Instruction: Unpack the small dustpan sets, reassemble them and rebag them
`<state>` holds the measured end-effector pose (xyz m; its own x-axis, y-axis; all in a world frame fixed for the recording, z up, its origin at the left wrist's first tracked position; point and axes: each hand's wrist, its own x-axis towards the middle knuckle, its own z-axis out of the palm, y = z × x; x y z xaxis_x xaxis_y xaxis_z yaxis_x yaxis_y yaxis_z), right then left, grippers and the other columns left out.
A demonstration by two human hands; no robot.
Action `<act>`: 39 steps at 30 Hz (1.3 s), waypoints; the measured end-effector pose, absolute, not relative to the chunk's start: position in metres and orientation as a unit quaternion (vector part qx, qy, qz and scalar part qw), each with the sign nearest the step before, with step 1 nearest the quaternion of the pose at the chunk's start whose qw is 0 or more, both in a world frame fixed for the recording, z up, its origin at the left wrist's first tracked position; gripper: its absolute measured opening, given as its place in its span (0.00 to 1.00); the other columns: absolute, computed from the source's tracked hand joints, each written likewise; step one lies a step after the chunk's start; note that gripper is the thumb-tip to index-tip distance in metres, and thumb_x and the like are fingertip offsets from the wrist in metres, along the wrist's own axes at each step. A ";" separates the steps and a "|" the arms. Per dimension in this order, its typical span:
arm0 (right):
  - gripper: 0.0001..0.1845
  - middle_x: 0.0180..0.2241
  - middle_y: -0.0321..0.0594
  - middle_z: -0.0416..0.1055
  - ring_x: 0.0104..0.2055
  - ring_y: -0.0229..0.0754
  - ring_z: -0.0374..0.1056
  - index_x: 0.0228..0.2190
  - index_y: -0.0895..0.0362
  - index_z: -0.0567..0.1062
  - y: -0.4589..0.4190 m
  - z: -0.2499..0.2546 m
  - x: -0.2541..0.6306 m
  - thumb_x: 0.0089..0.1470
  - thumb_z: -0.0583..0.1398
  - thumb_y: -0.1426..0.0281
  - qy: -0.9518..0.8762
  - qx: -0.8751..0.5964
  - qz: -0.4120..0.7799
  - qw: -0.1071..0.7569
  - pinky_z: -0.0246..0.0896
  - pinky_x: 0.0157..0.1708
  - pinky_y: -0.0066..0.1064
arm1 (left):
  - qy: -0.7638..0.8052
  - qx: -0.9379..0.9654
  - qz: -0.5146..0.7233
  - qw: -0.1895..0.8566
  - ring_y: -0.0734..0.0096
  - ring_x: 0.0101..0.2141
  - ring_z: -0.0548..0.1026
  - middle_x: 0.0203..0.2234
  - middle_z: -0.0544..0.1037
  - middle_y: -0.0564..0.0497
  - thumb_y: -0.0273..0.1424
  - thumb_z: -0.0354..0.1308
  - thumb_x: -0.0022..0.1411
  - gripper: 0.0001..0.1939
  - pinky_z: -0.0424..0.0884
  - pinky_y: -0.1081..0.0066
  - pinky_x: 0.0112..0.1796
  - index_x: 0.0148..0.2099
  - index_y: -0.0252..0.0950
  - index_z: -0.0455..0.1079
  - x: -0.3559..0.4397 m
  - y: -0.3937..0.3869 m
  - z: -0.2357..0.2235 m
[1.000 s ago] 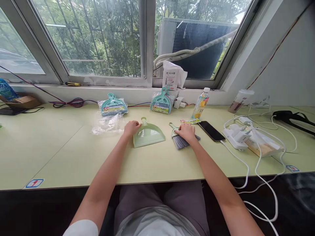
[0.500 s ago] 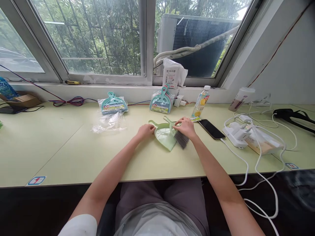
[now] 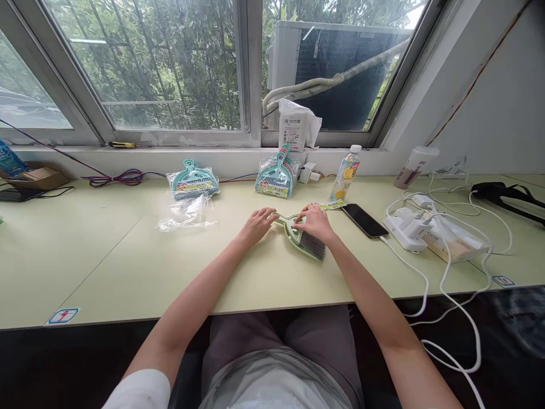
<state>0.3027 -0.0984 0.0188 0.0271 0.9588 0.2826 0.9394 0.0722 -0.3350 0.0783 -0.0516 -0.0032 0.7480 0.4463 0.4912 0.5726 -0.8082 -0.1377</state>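
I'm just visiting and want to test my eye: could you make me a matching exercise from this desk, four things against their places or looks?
Things:
1. Brush
2. Phone
3. Drink bottle
4. Yellow-and-black tool

Places or looks:
A. White cap
B. On the windowsill
C. Grey bristles, at the right hand
D. White cable attached

Pairs: 1-C, 2-D, 3-A, 4-B

The pale yellow-green worktop (image 3: 128, 278), a green dustpan (image 3: 297, 245) and brush (image 3: 313, 245) at its middle, carries a cardboard box (image 3: 45, 178), coiled cables (image 3: 123, 179), two plastic-wrapped dustpan sets (image 3: 193, 186) (image 3: 276, 178), a crumpled clear wrapper (image 3: 187, 213), a drink bottle (image 3: 345, 175), a black-screened smartphone (image 3: 365, 221), a white power strip (image 3: 405, 232) and a lidded plastic cup (image 3: 415, 168).
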 end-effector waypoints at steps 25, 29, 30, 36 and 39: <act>0.06 0.40 0.38 0.71 0.46 0.46 0.64 0.25 0.51 0.80 -0.093 0.018 0.283 0.45 0.66 0.63 -0.747 -0.637 0.054 0.183 0.52 0.46 0.37 | -0.253 -0.951 -0.115 0.136 0.70 0.36 0.73 0.39 0.74 0.47 0.19 0.46 0.64 0.15 0.67 0.73 0.34 0.45 0.35 0.71 0.080 -0.045 -0.007; 0.07 0.41 0.40 0.71 0.49 0.47 0.63 0.28 0.51 0.80 -0.095 0.012 0.282 0.46 0.64 0.62 -0.741 -0.637 0.029 0.209 0.51 0.48 0.38 | -0.260 -0.949 -0.153 0.094 0.66 0.41 0.73 0.40 0.73 0.46 0.20 0.46 0.64 0.14 0.69 0.69 0.39 0.44 0.36 0.71 0.079 -0.045 -0.008; 0.08 0.41 0.40 0.71 0.49 0.47 0.62 0.28 0.51 0.80 -0.094 0.011 0.283 0.46 0.64 0.62 -0.735 -0.641 0.030 0.222 0.51 0.49 0.39 | -0.264 -0.943 -0.190 0.075 0.65 0.45 0.72 0.43 0.73 0.45 0.21 0.47 0.64 0.14 0.69 0.66 0.43 0.45 0.37 0.71 0.078 -0.046 -0.007; 0.12 0.41 0.43 0.70 0.48 0.49 0.63 0.31 0.52 0.78 -0.092 0.015 0.275 0.48 0.63 0.58 -0.621 -0.685 0.028 0.379 0.54 0.49 0.39 | -0.350 -0.755 -0.485 -0.268 0.55 0.57 0.63 0.57 0.64 0.41 0.37 0.53 0.63 0.27 0.61 0.53 0.55 0.63 0.40 0.55 0.095 -0.058 0.002; 0.14 0.41 0.45 0.71 0.48 0.50 0.63 0.33 0.53 0.77 -0.089 0.014 0.270 0.51 0.60 0.56 -0.612 -0.670 0.012 0.421 0.55 0.48 0.40 | -0.317 -0.676 -0.388 -0.540 0.55 0.49 0.72 0.50 0.72 0.43 0.40 0.55 0.61 0.27 0.70 0.57 0.46 0.61 0.40 0.58 0.109 -0.063 -0.003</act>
<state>0.2701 -0.0895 0.0144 0.2509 0.8300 0.4982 0.8093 0.1024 -0.5783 0.1093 -0.0628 -0.0025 0.4978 0.8477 0.1834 0.0086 -0.2163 0.9763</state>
